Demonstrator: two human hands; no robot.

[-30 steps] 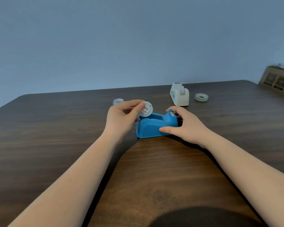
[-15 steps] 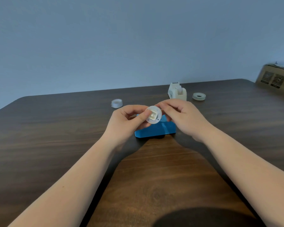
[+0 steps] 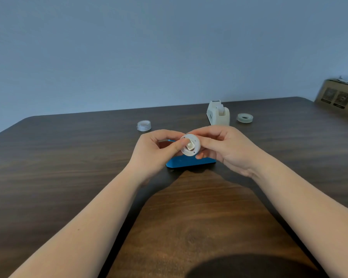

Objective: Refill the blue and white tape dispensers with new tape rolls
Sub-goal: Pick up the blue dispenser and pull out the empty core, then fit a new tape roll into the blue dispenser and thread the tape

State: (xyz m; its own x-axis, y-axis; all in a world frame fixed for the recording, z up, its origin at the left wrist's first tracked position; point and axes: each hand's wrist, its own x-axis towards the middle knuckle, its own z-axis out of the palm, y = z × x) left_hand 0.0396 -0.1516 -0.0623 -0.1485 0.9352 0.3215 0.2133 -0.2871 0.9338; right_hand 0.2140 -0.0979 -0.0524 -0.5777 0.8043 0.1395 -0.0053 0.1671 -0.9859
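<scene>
While the blue plastic tape dispenser sits unattended on the dark wood-grain worktop, a white round plastic spool hub is held just above it by both hands. The left hand has its fingers clamped on the hub's left rim, and the right hand has its fingers closed on the right rim and back. 1 second earlier the right hand was steadying the dispenser body while the left lifted the hub clear; the right hand has since been brought up to the hub, and the dispenser has been let go. From this it is judged that the hub has been taken out and is about to be freed of its spent core or readied for a new roll.

2 fresh rolls wait untouched: a clear tape roll at the far left, and a greenish translucent tape roll just beside the white plastic tape dispenser at the far right. Neither dispenser appears refilled yet, so most of the task is judged to remain.
</scene>
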